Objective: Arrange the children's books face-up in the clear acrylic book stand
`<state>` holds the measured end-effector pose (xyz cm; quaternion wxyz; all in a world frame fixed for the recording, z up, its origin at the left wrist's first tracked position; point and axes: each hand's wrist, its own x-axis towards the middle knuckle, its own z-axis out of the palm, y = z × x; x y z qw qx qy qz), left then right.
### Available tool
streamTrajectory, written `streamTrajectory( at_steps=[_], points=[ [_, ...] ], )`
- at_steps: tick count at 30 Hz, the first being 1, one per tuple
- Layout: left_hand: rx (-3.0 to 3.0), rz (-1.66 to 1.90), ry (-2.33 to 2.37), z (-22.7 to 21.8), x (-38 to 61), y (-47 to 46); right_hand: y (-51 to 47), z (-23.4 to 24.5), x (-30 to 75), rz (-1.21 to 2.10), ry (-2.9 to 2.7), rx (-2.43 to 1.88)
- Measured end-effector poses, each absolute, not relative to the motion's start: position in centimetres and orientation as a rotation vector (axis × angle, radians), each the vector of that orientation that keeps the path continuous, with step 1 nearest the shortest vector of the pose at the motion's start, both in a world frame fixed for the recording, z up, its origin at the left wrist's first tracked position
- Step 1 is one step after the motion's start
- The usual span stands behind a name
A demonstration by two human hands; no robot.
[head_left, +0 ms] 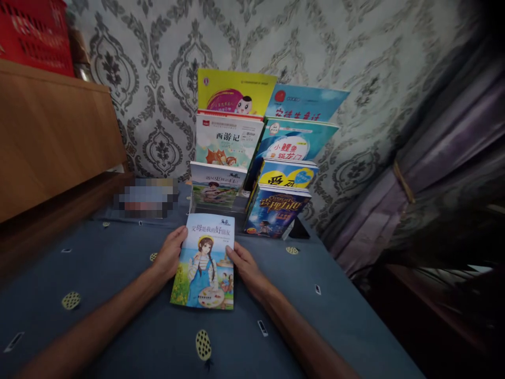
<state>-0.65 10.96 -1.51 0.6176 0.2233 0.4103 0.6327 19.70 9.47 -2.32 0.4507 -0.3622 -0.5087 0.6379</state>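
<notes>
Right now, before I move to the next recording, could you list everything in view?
Held book: one, mostly blue, green and yellow, between the hands
Left-column books: three covers showing; yellow, white, bluish-grey; upright behind it
Right-column books: four covers showing; blue, teal, blue-yellow, dark blue; upright beside them
Blurred item: count unclear, bluish with red, table's far left
Tablecloth: one, blue-grey with yellow prints, below
Cabinet: one, brown, left
Basket: one, red, on the cabinet
Wall: one, grey-patterned, behind
Curtain: one, mauve-grey, right
Far-right area: too dark to tell
Left hand: one, bare, book's left edge
Right hand: one, bare, book's right edge
</notes>
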Motion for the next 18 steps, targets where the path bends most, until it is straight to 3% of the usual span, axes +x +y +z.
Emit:
streamTrajectory(
  at_steps=[9,18],
  points=[
    [0.594,1.504,1.061,-0.8,-0.4,12.9,11.0,-0.9,20.0,1.596,-1.340,-0.970],
    [1.362,1.730,0.949,4.7,-1.0,17.9,15.3,5.8,20.8,1.123,-1.734,-0.859]
  ],
)
